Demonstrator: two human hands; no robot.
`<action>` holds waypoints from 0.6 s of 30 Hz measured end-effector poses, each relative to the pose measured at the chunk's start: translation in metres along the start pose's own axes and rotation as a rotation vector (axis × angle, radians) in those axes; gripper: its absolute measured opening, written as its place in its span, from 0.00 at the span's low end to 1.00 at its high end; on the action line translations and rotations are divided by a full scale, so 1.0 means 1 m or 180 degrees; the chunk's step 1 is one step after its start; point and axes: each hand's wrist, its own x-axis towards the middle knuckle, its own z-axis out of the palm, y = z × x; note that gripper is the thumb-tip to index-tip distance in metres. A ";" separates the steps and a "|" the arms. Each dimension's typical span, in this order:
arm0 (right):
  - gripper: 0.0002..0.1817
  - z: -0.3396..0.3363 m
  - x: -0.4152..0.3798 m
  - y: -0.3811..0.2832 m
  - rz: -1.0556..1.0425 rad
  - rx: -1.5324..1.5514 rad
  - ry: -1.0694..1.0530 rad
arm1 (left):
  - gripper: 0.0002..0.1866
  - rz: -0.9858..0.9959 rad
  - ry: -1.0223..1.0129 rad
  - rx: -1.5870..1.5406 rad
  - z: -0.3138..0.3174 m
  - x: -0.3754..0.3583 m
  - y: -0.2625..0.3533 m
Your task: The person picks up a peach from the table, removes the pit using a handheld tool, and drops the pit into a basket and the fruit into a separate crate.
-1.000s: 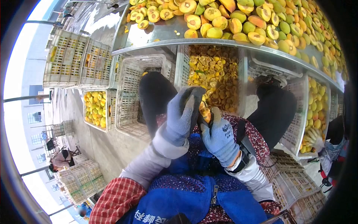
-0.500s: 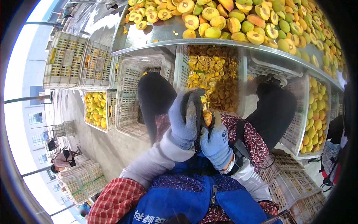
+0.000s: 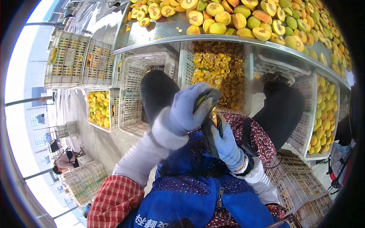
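Both hands wear blue-grey gloves with dark palms and meet above my lap. My left hand (image 3: 194, 108) is curled with its fingers wrapped round a piece of yellow-green fruit, of which only a sliver shows. Just below and to the right, my right hand (image 3: 224, 140) is closed on a small orange-yellow thing too hidden to name. Beyond my hands, between my knees, a crate (image 3: 249, 81) holds cut fruit scraps (image 3: 213, 64). Halved yellow and green fruits (image 3: 239, 21) cover much of the metal table (image 3: 167, 34).
An open crate (image 3: 131, 95) stands left of my left knee. A fruit-filled crate (image 3: 110, 110) is farther left, another (image 3: 308, 129) beyond my right knee. Stacked crates (image 3: 68, 60) rise at the upper left, more (image 3: 300, 186) at the lower right. A person (image 3: 66, 161) is at the far left.
My left hand has turned and risen slightly, its palm side now curled round the fruit piece. The right hand has shifted slightly right and down, apart from the left hand's fingers.
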 end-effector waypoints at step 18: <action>0.14 0.000 0.006 -0.032 0.1770 0.2131 -0.0287 | 0.10 -0.0035 -0.0513 0.0192 0.002 0.000 -0.031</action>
